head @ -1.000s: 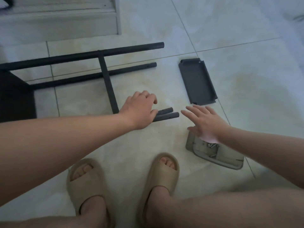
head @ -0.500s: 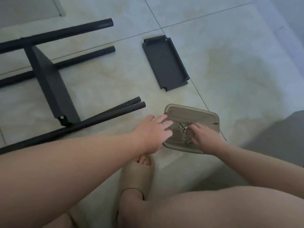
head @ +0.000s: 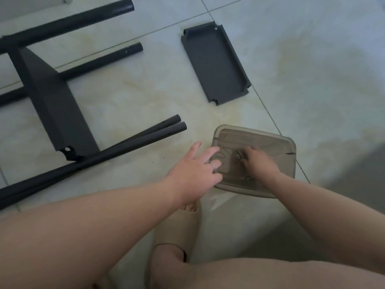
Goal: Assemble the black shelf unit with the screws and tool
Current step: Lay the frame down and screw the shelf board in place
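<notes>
Right hand (head: 258, 163) curls over screws (head: 238, 154); left hand (head: 195, 174) touches tray (head: 290, 142).

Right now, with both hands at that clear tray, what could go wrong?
The right hand digs among small screws in the clear tray; one could slip out and roll across the tiled floor. The left hand rests on the tray's edge and might tip it. The black tubes lie near the sandal, easy to kick.

Dim, cool, even light on my pale glossy tile floor (head: 312, 59); faint sheen only. Soft grey shadow pools lower right. Whole frame slightly soft; small contents of the smoky translucent plastic tray (head: 279, 142) smear. Edges stretch mildly.
</notes>
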Tool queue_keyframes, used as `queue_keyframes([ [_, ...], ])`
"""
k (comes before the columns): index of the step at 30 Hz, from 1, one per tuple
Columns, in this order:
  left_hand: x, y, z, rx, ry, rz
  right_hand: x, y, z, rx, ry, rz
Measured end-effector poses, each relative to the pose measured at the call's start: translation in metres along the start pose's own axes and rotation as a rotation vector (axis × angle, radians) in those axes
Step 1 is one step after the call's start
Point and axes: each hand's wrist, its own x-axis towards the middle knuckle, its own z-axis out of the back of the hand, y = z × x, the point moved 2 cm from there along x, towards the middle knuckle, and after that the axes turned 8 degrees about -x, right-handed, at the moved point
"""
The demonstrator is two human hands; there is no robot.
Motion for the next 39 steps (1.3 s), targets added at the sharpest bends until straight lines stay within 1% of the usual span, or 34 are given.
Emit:
queue_keyframes([
  [5, 0.002, 0.000, 0.000, -0.031, 0.017, 0.000, -0.002, 0.004, 0.005, 0.002, -0.005, -0.035],
  [9, -0.001, 0.006, 0.005, -0.085, 0.026, 0.003, -0.019, 0.009, 0.025, 0.114, -0.078, -0.087],
  [13, -0.022, 0.030, 0.029, -0.041, -0.086, 0.008, -0.044, 0.033, 0.062, 0.196, -0.227, 0.059],
  [15, -0.040, 0.049, 0.047, -0.012, -0.144, 0.039, -0.057, 0.052, 0.082, 0.231, -0.275, 0.138],
  [17, -0.062, 0.070, 0.066, -0.015, -0.155, 0.142, -0.070, 0.078, 0.102, 0.258, -0.298, 0.211],
  [19, -0.088, 0.092, 0.083, -0.082, -0.139, 0.309, -0.082, 0.110, 0.122, 0.286, -0.302, 0.302],
  [21, -0.121, 0.113, 0.097, -0.163, -0.116, 0.469, -0.094, 0.148, 0.141, 0.296, -0.287, 0.396],
  [24, -0.177, 0.142, 0.106, -0.284, -0.092, 0.653, -0.113, 0.212, 0.160, 0.317, -0.241, 0.484],
  [28, -0.244, 0.170, 0.107, -0.429, -0.055, 0.805, -0.132, 0.286, 0.159, 0.407, -0.130, 0.504],
  [30, -0.267, 0.182, 0.103, -0.504, -0.072, 0.875, -0.138, 0.315, 0.150, 0.438, -0.065, 0.506],
  [32, -0.283, 0.193, 0.094, -0.599, -0.073, 0.920, -0.138, 0.336, 0.139, 0.457, 0.002, 0.518],
  [35, -0.290, 0.207, 0.071, -0.685, 0.007, 0.950, -0.131, 0.353, 0.119, 0.487, 0.076, 0.552],
  [39, -0.281, 0.208, 0.040, -0.773, 0.163, 0.888, -0.123, 0.354, 0.092, 0.542, 0.108, 0.575],
])
